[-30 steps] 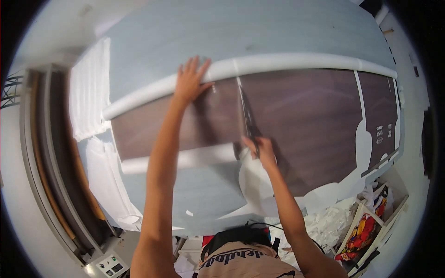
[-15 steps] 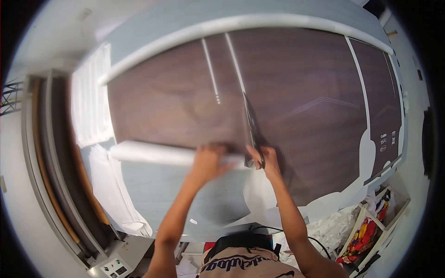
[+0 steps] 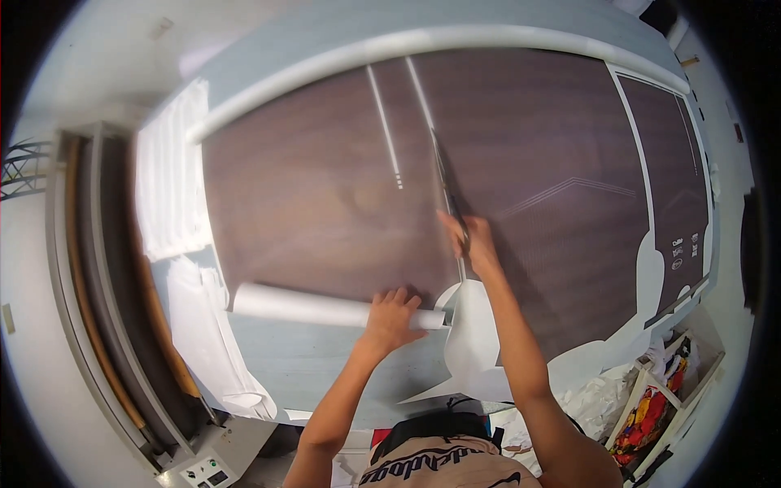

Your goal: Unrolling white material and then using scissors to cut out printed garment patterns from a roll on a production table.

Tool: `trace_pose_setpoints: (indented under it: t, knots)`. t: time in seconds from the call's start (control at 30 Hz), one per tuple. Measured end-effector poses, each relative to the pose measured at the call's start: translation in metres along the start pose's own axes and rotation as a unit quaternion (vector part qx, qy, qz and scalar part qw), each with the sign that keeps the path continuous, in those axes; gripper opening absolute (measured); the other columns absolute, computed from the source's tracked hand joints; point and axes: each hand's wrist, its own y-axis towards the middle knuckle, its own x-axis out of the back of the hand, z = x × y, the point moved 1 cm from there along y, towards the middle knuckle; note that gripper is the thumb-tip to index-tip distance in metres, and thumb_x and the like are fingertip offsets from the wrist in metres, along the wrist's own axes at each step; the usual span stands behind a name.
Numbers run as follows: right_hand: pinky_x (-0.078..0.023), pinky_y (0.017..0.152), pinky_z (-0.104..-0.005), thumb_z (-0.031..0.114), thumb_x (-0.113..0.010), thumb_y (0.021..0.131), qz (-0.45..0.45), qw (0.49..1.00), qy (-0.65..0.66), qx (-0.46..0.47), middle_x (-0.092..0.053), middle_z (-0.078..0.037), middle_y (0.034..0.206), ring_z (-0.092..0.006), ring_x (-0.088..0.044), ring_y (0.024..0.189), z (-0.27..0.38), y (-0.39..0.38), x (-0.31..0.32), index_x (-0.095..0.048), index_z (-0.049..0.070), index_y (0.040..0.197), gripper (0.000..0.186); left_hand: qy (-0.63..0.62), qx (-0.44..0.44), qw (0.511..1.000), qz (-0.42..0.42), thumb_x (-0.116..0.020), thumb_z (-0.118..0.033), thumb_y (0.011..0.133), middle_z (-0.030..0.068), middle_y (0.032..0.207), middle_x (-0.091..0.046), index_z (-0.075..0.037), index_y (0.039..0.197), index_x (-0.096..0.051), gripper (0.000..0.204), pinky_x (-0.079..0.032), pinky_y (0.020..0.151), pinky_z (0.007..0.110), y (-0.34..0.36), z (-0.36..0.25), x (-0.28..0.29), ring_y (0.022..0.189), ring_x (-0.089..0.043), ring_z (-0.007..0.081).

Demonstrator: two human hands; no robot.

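Brown printed sheet (image 3: 301, 195) is spread on the table (image 3: 285, 351); apparently light, flexible and easily creased, it is best held by its roll (image 3: 301, 307) at seven o'clock, touched by the unclenched left hand (image 3: 392, 321). Scissors (image 3: 447, 183) are gripped by the right hand (image 3: 473, 244).

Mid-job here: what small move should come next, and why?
Probably ease the scissors a little farther up the white strip with the right hand. The scissors point roughly along that strip, which runs on ahead of them toward the far white roll, while the left hand rests on the near white roll, seemingly steadying it.
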Motion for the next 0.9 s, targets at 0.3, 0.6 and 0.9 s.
trace_pose_setpoints:
  t: [0.3,0.6,0.9]
  knots:
    - [-0.040,0.042,-0.0255,0.049,-0.087,0.078,0.012,1.000,0.002,0.027,-0.049,0.004,0.053,-0.0080,-0.047,0.040,0.049,0.049,-0.017,-0.052,0.015,0.061,0.052,-0.003,0.000,1.000,-0.011,-0.085,-0.052,0.070,0.0089,0.106,-0.057,-0.014,0.117,-0.066,0.064,-0.042,0.090,0.042,-0.001,-0.001,0.008,0.106,-0.059,0.0273]
    - [-0.040,0.042,-0.0256,0.050,-0.088,0.076,-0.005,0.999,-0.012,0.045,-0.049,0.002,0.051,-0.0089,-0.048,0.040,0.059,0.061,-0.011,-0.050,0.014,0.058,0.056,0.050,-0.038,0.938,-0.340,-0.075,-0.028,0.089,0.0199,0.136,-0.056,-0.011,0.129,-0.063,0.045,-0.044,0.097,0.051,0.112,0.045,0.119,0.119,-0.055,0.0412]
    - [-0.033,0.044,-0.0264,0.046,-0.083,0.084,-0.010,0.998,-0.036,0.047,-0.050,0.004,0.052,-0.0081,-0.045,0.042,0.054,0.065,-0.017,-0.053,0.016,0.059,0.049,0.250,-0.055,0.908,-0.332,-0.058,-0.056,0.097,0.0182,0.166,-0.024,-0.035,0.160,-0.030,0.072,-0.023,0.118,0.066,0.307,0.176,0.205,0.153,-0.021,0.0430]
